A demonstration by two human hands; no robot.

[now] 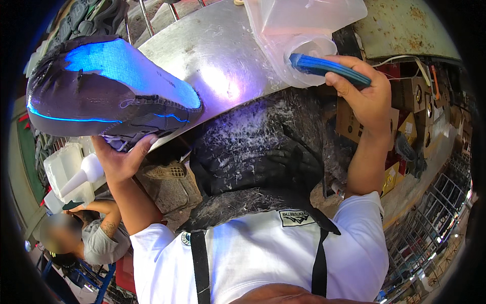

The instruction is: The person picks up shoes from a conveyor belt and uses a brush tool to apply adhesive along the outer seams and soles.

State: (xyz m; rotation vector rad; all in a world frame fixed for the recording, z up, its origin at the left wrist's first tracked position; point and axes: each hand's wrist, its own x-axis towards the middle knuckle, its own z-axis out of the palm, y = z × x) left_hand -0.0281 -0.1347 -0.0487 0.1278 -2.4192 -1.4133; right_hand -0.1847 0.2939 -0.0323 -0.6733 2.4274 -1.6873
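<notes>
Overhead, left hand (pixel 119 162) grasps a dark shoe upper (pixel 106 91) from beneath, fingers partly hidden. Right hand (pixel 362 93) clenches a blue brush handle (pixel 329 68); bristle end obscured inside translucent plastic container (pixel 298 30), cut off above.

Shoe upper (pixel 109 88): far left, held up from below by the left hand (pixel 119 162), its edge over the left end of the metal table (pixel 212 66).
Brush handle (pixel 329 70): right of centre, in the right hand (pixel 367 96), its tip inside the mouth of the plastic container (pixel 298 30).
Plastic container: on the table's far right part.
Apron (pixel 253 152): below the table edge, between both forearms.
Squeeze bottle (pixel 83 175): lower left, under the shoe upper.
Other person (pixel 91 235): bottom left, below the squeeze bottle.
</notes>
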